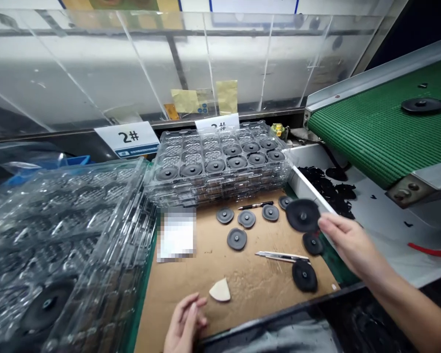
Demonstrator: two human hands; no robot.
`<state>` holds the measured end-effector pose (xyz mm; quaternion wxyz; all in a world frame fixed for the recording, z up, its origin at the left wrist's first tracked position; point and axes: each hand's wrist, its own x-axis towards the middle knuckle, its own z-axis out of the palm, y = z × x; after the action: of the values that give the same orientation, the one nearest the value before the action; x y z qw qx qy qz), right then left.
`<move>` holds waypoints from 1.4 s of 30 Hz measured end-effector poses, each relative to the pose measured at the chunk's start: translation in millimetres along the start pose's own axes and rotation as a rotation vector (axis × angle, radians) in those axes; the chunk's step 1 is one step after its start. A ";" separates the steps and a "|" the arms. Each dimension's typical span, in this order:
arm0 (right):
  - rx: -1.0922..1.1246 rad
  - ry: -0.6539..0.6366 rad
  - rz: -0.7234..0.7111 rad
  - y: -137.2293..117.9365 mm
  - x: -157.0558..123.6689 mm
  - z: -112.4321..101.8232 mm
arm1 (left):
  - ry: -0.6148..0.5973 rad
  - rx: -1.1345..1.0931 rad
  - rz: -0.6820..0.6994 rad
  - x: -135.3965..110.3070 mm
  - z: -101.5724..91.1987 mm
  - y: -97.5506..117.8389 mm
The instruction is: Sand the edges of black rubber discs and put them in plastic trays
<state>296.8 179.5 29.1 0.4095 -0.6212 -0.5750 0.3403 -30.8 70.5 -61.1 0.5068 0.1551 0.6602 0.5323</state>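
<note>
Right hand point(347, 240) pinches round black plastic disc point(302, 215) above brown cardboard tabletop point(191, 277); edge-only grip, may slip. Left hand point(187, 318) half-curled, holding nothing visible. Slim silver utility knife point(282, 256) below: dropped disc might get scratched.

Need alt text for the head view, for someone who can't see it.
A person's right-hand grip holds a dark disc over a brown board scattered with similar discs, a pen and a cutter; the left-hand grip is near a pale wedge. Behind are stacked clear trays with discs; a green conveyor is at picture right.
</note>
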 end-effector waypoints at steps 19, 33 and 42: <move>0.104 -0.709 0.321 -12.2 -126.7 181.2 | -0.614 -0.662 -0.238 -43.1 -54.7 17.1; -0.220 -0.542 -0.137 29.6 -135.9 233.3 | -0.375 -0.823 -0.185 -34.9 -81.7 24.2; -0.029 -0.529 -0.185 -81.4 -124.6 204.7 | -0.290 -0.604 -0.067 -46.0 -69.9 29.1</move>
<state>65.1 80.1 7.8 0.2654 -0.4614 -0.7210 0.4437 -78.7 9.4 -18.5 0.6357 0.0504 0.3983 0.6593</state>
